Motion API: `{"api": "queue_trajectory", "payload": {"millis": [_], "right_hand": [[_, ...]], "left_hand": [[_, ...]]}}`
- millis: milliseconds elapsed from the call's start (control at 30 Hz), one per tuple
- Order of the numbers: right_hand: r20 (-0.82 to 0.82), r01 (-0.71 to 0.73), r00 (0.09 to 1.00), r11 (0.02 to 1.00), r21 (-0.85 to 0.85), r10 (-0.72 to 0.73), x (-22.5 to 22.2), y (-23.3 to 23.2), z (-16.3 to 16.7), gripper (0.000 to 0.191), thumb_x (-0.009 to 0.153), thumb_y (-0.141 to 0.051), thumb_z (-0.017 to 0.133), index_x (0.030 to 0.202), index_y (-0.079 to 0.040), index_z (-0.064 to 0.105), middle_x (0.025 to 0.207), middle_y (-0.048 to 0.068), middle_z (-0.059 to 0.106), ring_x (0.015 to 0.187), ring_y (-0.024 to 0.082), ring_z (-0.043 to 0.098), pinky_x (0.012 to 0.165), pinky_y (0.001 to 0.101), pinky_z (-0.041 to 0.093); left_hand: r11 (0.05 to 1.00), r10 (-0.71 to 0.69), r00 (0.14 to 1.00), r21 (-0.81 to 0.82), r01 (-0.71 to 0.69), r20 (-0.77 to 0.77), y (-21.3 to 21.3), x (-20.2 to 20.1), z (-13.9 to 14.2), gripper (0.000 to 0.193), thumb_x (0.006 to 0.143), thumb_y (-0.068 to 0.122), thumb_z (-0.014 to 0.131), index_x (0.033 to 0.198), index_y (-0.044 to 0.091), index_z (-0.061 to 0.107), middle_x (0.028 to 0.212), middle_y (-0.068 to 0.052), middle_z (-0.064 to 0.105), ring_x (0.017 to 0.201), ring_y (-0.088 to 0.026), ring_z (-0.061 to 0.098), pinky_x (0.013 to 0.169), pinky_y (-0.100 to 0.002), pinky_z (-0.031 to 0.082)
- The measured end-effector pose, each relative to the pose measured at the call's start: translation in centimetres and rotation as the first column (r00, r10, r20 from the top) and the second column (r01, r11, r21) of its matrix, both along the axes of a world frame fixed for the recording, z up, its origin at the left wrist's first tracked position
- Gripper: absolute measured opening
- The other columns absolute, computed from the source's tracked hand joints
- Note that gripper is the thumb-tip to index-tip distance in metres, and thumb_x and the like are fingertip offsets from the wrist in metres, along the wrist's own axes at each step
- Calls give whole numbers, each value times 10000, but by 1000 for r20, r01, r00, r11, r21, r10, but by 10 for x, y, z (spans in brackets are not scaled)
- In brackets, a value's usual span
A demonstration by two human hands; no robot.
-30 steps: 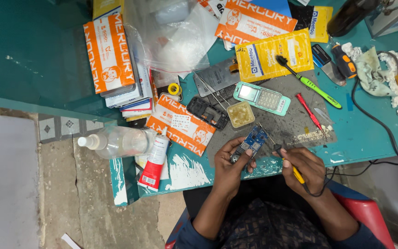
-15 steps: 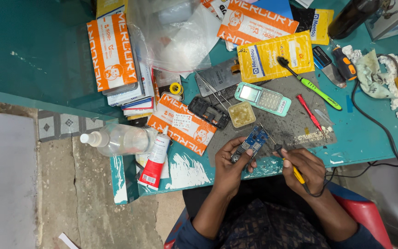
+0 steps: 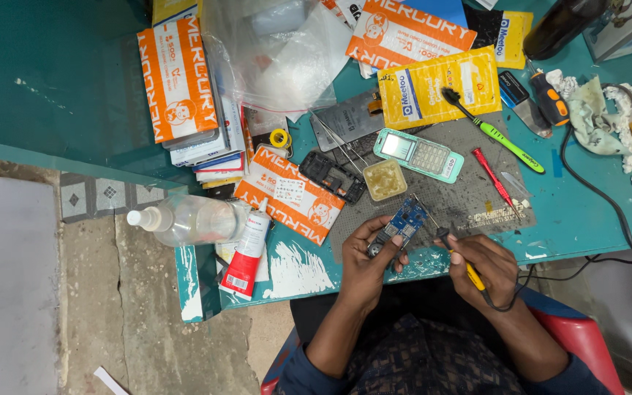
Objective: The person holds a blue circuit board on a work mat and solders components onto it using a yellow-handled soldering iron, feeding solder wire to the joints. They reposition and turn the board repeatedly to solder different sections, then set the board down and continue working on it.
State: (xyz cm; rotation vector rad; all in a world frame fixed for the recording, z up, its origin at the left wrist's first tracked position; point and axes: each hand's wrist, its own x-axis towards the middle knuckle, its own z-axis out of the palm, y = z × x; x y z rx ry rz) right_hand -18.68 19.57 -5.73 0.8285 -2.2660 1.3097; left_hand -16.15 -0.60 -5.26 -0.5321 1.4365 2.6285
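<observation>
The teal desk carries a grey mat. At the mat's near edge, the left hand stays clamped on a blue circuit board; the right hand keeps gripping the soldering iron, tip beside the board, unchanged, so soldering seems ongoing.

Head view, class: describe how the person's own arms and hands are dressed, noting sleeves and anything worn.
Both hands, left hand and right hand, are bare, with no gloves. The forearms are uncovered; dark blue sleeves sit pushed up near the elbows.
</observation>
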Motion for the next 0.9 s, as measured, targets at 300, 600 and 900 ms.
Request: {"api": "queue_trajectory", "payload": {"millis": [300, 600, 900], "right_hand": [[7, -6, 1000, 1000, -20, 6, -1, 0, -2, 175, 980, -67, 643, 1076, 77, 670, 918, 188, 758, 809, 252, 756, 711, 351, 602], [-10, -9, 1000, 1000, -23, 9, -2, 0, -3, 152, 967, -40, 650, 1063, 77, 662, 910, 188, 752, 775, 252, 746, 694, 351, 594], [-3, -25, 1000, 1000, 0, 25, -2, 1, -1, 166, 937, 13, 639, 1079, 99, 658, 904, 191, 758, 746, 243, 735, 673, 351, 583]], "left_hand": [[1000, 0, 1000, 1, 0, -6, 0, -1, 1, 392, 954, 42, 707, 1305, -82, 586, 1111, -169, 699, 700, -131, 673, 560, -252, 519], [1000, 4, 1000, 6, -4, -9, 0, -2, 1, 392, 950, 41, 708, 1302, -81, 587, 1108, -167, 700, 697, -133, 672, 556, -252, 515], [1000, 7, 1000, 0, -7, -14, 0, 0, 1, 393, 954, 43, 709, 1304, -86, 585, 1101, -170, 697, 701, -134, 672, 559, -252, 517]]}}
